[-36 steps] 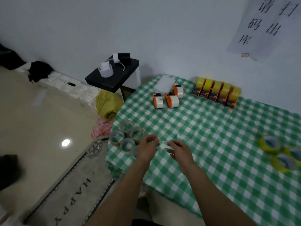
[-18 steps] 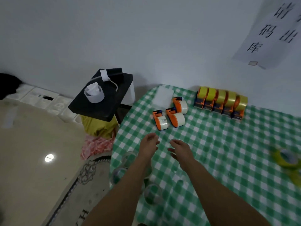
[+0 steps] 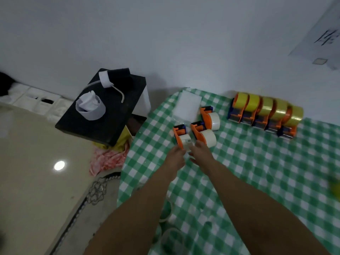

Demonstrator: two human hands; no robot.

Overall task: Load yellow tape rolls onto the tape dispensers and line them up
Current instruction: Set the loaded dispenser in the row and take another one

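Three orange tape dispensers with whitish rolls stand on the green checked table [image 3: 257,172]. My left hand [image 3: 175,156] grips the near end of the closest dispenser [image 3: 181,136]. My right hand [image 3: 201,153] reaches the same dispenser's roll from the right, and blur hides its hold. The other two dispensers [image 3: 204,135] [image 3: 211,117] stand just behind and to the right. Several dispensers loaded with yellow tape [image 3: 265,115] stand in a row by the wall. A blurred yellow roll [image 3: 334,190] shows at the right edge.
A white pad [image 3: 187,105] lies at the table's far left corner. Clear tape rolls [image 3: 165,208] [image 3: 173,238] lie under my left forearm near the table edge. A black stool [image 3: 110,107] with a white roll stands left of the table.
Both hands have moved forward across the table from its near left part to the closest orange dispenser. The view has swung down and left, so the loose yellow rolls have slid to the right edge.
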